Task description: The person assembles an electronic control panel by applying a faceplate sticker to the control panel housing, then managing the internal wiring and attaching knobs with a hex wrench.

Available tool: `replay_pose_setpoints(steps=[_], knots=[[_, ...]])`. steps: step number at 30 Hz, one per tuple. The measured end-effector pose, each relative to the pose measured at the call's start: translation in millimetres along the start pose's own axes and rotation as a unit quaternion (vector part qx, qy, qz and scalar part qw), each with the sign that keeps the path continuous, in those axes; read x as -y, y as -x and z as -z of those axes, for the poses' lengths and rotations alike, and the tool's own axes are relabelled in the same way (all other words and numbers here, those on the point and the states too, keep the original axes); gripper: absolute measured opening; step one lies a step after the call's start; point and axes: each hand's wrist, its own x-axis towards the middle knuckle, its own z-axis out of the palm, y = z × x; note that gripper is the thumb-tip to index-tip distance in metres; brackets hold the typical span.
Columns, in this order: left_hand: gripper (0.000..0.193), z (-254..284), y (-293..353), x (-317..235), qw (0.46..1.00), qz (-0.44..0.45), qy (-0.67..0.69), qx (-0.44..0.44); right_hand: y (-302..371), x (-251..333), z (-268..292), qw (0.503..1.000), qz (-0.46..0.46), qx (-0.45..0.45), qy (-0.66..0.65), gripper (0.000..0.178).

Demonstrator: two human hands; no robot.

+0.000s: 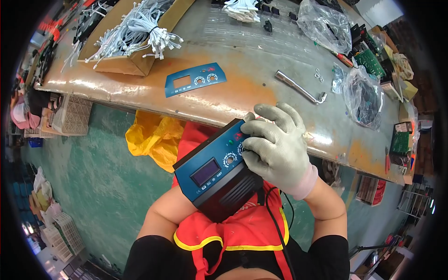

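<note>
Tilted in front of my red apron (210, 233) is a black box-shaped device (235, 193) with a blue front panel (196, 179). The panel has a small dark display (206, 172), a green light and dial markings. My left forearm (172, 207) passes beneath the device; the left hand and its fingers are hidden behind it. My right hand (280, 144), in a pale grey glove, is at the panel's right end. Its thumb and fingers are bent together over the right dial marking; what lies between the fingertips is hidden. A black cable (270, 210) hangs beside the device.
A loose blue panel plate (200, 79) and a metal socket wrench (301, 87) lie on the worn workbench (242, 93). At the back left, a cardboard box (128, 65) holds bundled white cables. Plastic bags (364, 98) and green circuit boards (371, 63) crowd the right side.
</note>
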Motion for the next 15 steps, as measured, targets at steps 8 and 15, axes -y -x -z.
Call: replay_pose_setpoints(steps=[8, 15], knots=[[0.027, 2.5, -19.6, 10.7, 0.999, -0.012, -0.024, 0.031, 3.0, -5.0, 6.4, 0.999, 0.000, 0.035, 0.005, 0.025], [0.029, -0.6, -40.5, 18.5, 0.995, 0.016, -0.044, 0.090, 8.4, -0.9, 11.6, 0.995, -0.065, 0.008, -0.074, 0.024]])
